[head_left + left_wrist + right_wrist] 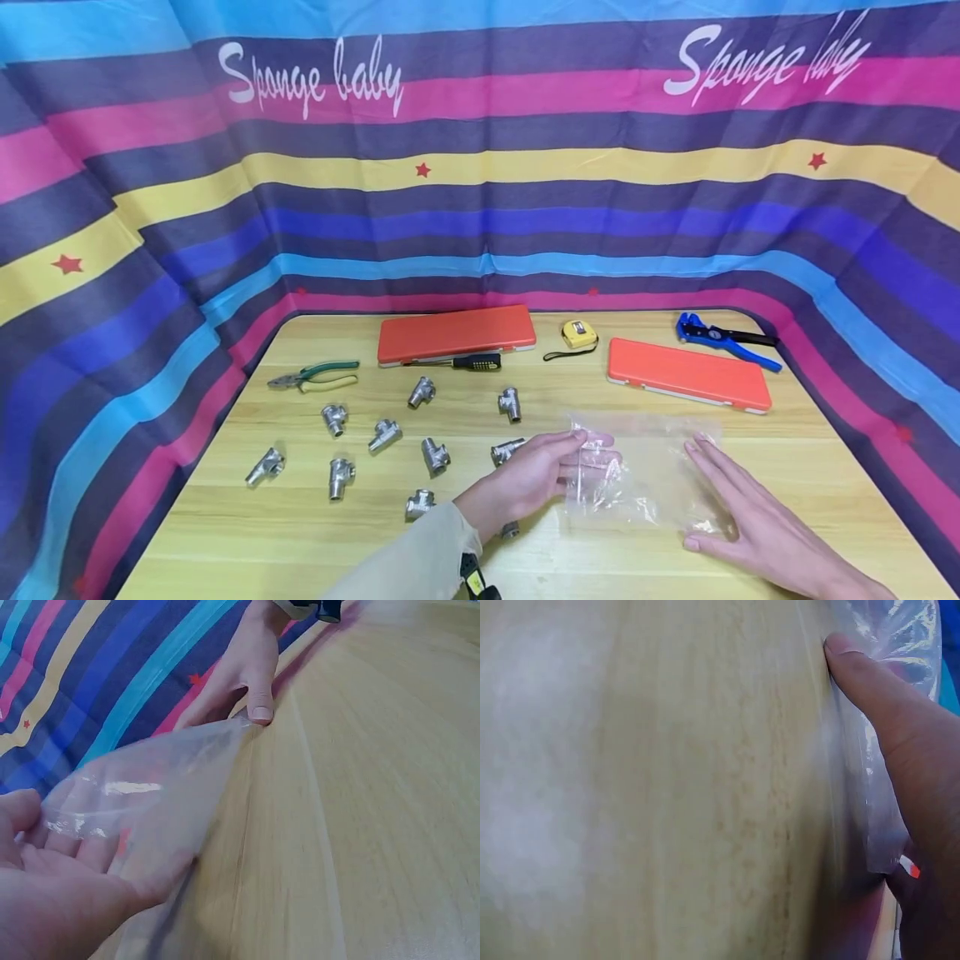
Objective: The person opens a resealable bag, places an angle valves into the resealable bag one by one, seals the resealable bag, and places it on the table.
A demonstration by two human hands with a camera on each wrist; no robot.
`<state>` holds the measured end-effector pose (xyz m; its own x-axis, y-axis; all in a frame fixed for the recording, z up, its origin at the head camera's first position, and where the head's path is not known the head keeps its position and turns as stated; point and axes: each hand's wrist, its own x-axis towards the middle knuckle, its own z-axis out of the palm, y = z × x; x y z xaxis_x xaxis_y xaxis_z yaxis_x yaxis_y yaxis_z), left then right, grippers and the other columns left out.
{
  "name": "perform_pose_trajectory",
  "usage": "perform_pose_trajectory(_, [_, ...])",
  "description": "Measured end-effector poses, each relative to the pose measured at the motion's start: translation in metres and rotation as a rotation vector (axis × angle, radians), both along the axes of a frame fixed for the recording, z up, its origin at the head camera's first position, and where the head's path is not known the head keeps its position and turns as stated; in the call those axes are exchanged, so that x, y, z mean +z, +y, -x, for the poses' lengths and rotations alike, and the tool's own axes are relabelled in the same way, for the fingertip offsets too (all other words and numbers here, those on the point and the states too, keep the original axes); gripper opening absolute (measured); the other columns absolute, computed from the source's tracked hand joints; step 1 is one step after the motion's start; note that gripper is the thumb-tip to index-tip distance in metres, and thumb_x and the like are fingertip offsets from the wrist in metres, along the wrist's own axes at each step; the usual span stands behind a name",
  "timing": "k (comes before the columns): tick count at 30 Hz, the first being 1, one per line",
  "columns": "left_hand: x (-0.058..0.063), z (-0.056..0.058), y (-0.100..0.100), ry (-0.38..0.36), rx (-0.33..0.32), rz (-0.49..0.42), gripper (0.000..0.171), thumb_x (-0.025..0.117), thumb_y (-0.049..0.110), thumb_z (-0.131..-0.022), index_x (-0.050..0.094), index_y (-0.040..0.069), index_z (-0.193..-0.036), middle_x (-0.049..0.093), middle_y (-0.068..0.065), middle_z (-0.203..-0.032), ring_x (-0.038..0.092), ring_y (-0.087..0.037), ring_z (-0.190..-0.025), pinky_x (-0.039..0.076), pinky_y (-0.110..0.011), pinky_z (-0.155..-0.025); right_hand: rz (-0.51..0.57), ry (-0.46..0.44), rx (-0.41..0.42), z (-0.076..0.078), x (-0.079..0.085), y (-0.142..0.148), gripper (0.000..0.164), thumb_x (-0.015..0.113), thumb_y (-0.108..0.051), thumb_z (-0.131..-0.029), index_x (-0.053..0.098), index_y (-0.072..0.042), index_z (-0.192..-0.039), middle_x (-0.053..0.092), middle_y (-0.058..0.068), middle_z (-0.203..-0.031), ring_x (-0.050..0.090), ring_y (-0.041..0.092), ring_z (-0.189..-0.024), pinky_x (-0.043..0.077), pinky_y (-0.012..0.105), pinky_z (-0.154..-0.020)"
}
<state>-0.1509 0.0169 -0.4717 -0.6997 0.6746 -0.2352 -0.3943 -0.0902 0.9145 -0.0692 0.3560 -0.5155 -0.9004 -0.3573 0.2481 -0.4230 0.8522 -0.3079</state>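
Observation:
A clear plastic bag (645, 475) lies between my hands over the front right of the table. My left hand (521, 475) holds its left edge, thumb on the near side and fingers showing through the film. In the left wrist view that edge of the bag (142, 780) is lifted and bowed above the wood. My right hand (765, 517) rests at the bag's right end, fingers extended along the edge, thumb at the lower corner. The right wrist view shows the thumb (877, 690) lying against the film. Several metal tee fittings (341, 477) are left of my left hand, some partly hidden behind it.
Two red cases (457, 332) (688, 375) lie toward the back, a screwdriver (476, 362) before the left one. Pliers (315, 377) sit back left, a yellow tape measure (579, 334) mid-back, a blue wire stripper (723, 337) back right. A striped curtain (480, 221) encloses the table.

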Motion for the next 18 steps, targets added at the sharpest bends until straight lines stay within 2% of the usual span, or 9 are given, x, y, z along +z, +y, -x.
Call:
perform_pose_trajectory(3, [0.002,0.0,-0.001,-0.012,-0.031,-0.023,0.047,0.046,0.043,-0.116,0.062,0.017,-0.152,0.071,-0.008,-0.146,0.072,-0.031,-0.13,0.056,-0.052,-0.112,-0.002,-0.003,-0.007,0.001,0.002,0.001,0.123,0.095,-0.056,-0.079,0.026,-0.02,-0.175,0.029,0.009,-0.18,-0.001,-0.019,-0.157,-0.001,-0.006,-0.109])
perform_pose_trajectory(6, [0.005,-0.002,-0.001,0.032,-0.063,0.006,0.048,0.043,0.045,-0.117,0.059,0.02,-0.155,0.074,-0.007,-0.142,0.076,-0.03,-0.124,0.053,-0.051,-0.115,0.01,-0.02,-0.026,0.001,0.007,0.0,0.118,0.093,-0.054,-0.082,0.026,-0.023,-0.174,0.032,0.01,-0.178,0.001,-0.021,-0.155,-0.006,0.0,-0.112])
perform_pose_trajectory(10, [0.009,-0.006,-0.001,0.103,-0.106,0.066,0.048,0.046,0.046,-0.116,0.054,0.027,-0.16,0.076,-0.006,-0.139,0.078,-0.029,-0.119,0.045,-0.054,-0.123,0.077,0.01,-0.051,0.006,0.015,-0.011,0.097,0.088,-0.04,-0.092,0.035,-0.024,-0.171,0.041,0.011,-0.173,0.017,0.0,-0.163,-0.006,0.007,-0.117])
perform_pose_trajectory(12, [0.011,-0.007,-0.001,0.114,-0.12,0.076,0.049,0.048,0.046,-0.115,0.051,0.029,-0.162,0.075,-0.008,-0.14,0.078,-0.031,-0.119,0.041,-0.058,-0.125,0.114,0.052,-0.035,0.012,0.019,-0.023,0.087,0.086,-0.031,-0.094,0.041,-0.024,-0.169,0.046,0.01,-0.17,0.029,0.01,-0.161,-0.005,0.01,-0.122])
perform_pose_trajectory(14, [0.011,-0.008,-0.001,0.11,-0.126,0.073,0.051,0.049,0.045,-0.115,0.049,0.029,-0.163,0.074,-0.011,-0.141,0.077,-0.034,-0.121,0.041,-0.06,-0.125,0.152,0.118,0.007,0.019,0.021,-0.036,0.08,0.087,-0.024,-0.093,0.05,-0.021,-0.164,0.054,0.01,-0.163,0.039,0.015,-0.155,0.004,0.01,-0.125])
perform_pose_trajectory(18, [0.011,-0.009,0.002,0.119,-0.139,0.066,0.052,0.042,0.044,-0.115,0.049,0.026,-0.163,0.075,-0.013,-0.138,0.076,-0.034,-0.122,0.047,-0.051,-0.121,0.23,0.188,0.036,0.027,0.018,-0.053,0.062,0.086,-0.013,-0.092,0.064,-0.023,-0.15,0.067,0.007,-0.148,0.046,0.004,-0.146,0.014,0.008,-0.125])
